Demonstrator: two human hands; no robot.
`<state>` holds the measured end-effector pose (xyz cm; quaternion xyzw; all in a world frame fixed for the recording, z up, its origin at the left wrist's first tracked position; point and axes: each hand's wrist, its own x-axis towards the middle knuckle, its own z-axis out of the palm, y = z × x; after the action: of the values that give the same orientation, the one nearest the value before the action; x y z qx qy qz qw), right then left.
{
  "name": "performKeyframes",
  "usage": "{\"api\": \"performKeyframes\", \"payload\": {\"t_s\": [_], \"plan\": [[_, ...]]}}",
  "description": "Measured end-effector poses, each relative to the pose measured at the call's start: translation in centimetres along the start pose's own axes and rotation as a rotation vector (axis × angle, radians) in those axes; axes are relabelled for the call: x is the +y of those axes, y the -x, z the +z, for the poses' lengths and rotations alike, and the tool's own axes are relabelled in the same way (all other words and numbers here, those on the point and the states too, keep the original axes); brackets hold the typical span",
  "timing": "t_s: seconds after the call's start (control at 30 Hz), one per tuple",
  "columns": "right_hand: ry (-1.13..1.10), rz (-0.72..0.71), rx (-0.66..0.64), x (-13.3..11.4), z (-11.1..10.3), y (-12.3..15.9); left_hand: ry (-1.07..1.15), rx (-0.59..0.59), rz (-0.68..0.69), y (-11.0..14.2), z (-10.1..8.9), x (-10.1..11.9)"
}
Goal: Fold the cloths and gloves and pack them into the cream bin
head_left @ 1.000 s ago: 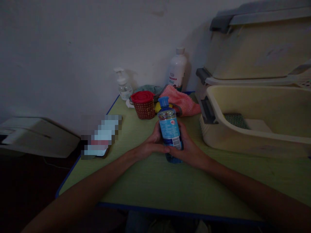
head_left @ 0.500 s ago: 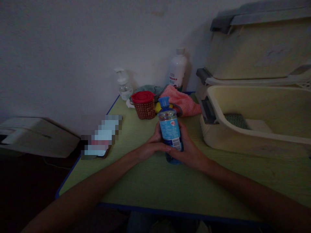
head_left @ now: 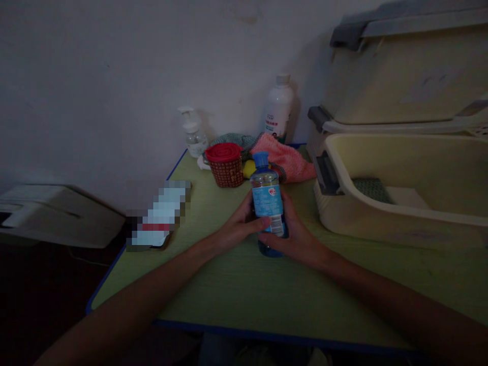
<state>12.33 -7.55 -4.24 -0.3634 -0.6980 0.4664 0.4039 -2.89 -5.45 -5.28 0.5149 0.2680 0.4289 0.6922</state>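
A clear bottle (head_left: 268, 198) of blue liquid, with a blue cap and a light blue label, is held nearly upright over the middle of the table. My left hand (head_left: 246, 218) grips it from the left, its thumb across the label beside the barcode. From the right, my right hand (head_left: 295, 234) wraps round the lower part, thumb in front just below the left one. The other fingers of both hands are mostly hidden behind the bottle. Past it stand a patterned brown container with a rolled red top (head_left: 224, 165) and a pink cloth (head_left: 284, 160).
A cream basket (head_left: 381, 221) with a green pad inside stands at the right, lidded bins (head_left: 404, 76) behind it. Along the wall are a pump bottle (head_left: 195, 137) and a tall white bottle (head_left: 280, 109). A phone (head_left: 162, 216) lies on the green table (head_left: 244, 295), near its left edge.
My left thumb has lifted off the right one and moved up onto the label. The bottle has turned slightly more upright, its cap shifting a little right.
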Motion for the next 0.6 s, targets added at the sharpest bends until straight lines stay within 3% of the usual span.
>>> {"api": "performKeyframes", "payload": {"t_s": [0.17, 0.6], "plan": [[-0.005, -0.003, -0.013, 0.1, -0.2, -0.1, 0.058, 0.032, 0.007, -0.1, -0.3, 0.4], [-0.057, -0.007, 0.048, 0.3, 0.1, -0.2, -0.053, -0.222, 0.024, -0.7, -1.2, 0.5]]}}
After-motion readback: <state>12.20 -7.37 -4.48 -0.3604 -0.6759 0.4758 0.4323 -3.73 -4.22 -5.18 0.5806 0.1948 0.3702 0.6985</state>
